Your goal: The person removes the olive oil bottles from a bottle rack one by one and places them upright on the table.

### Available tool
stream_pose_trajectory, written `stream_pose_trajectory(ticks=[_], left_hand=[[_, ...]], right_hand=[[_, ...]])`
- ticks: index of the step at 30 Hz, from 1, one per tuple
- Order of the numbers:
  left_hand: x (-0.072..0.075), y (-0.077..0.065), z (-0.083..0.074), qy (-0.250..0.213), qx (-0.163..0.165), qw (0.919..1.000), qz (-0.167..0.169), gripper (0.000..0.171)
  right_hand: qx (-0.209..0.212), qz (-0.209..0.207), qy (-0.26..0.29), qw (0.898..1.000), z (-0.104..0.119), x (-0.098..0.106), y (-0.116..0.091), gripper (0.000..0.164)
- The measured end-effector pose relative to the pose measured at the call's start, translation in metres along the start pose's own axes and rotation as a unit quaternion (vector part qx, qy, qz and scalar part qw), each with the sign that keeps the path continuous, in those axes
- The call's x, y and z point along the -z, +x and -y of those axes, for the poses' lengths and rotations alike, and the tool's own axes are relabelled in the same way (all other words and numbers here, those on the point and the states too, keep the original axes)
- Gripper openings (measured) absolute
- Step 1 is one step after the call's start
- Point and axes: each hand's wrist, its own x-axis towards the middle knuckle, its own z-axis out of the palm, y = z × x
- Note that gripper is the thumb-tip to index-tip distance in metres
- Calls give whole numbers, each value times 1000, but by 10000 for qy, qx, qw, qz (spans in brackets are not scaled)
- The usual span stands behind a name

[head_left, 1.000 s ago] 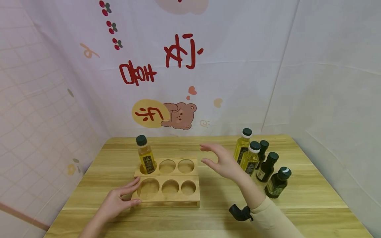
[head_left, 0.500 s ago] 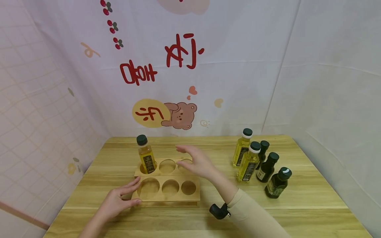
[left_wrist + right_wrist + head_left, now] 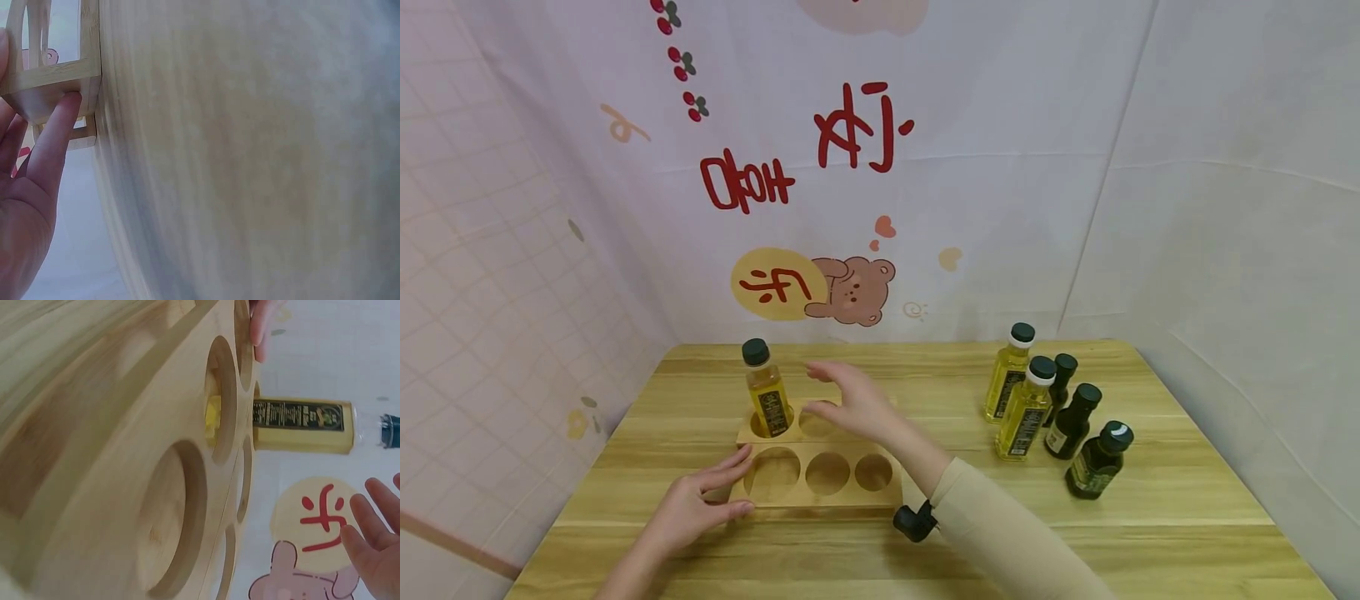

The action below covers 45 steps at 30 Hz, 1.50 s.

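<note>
A two-tier wooden bottle rack [image 3: 816, 500] with round holes stands on the table. In its rear-left hole stands a clear bottle of yellow oil [image 3: 767, 392] with a dark green cap. My left hand [image 3: 688, 504] braces the rack's left end, fingers and thumb extended; in the left wrist view the thumb [image 3: 56, 137] presses against the end panel. Above the rear row hovers my right hand [image 3: 857, 408], spread and holding nothing, its fingertips to the right of the bottle. The right wrist view shows those fingers [image 3: 369, 519] apart from the oil bottle [image 3: 312, 440].
On the right of the table are two tall yellow oil bottles [image 3: 1024, 421] with dark caps and white collars. Beside them stand three smaller dark bottles [image 3: 1097, 462]. A printed white cloth [image 3: 1000, 167] hangs behind the table. A black device [image 3: 913, 522] sits at my right wrist.
My right hand has moved left from beside the right-hand bottles to over the rack's rear row, carrying nothing. My left hand and the bottle in the rack have kept their places.
</note>
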Motion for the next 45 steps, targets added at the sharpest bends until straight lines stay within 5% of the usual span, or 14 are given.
stream_pose_trajectory(ticks=[9,22,38,45], left_hand=[[0,0,-3,-44,-40,10000,17,63],[1,2,-2,7,-152,9999,-15,62],[2,1,-4,-127,-53,9999,31,63],[3,1,-6,-133,42,9999,73,63]], right_hand=[[-491,-28,111,9987,13,-14,25,63],[-901,-289,1222,9880,27,-31,55,64],[-1512,-697,1909,9674,37,-40,70,48],[-1415,-850,2096,9638,35,-42,69,44]])
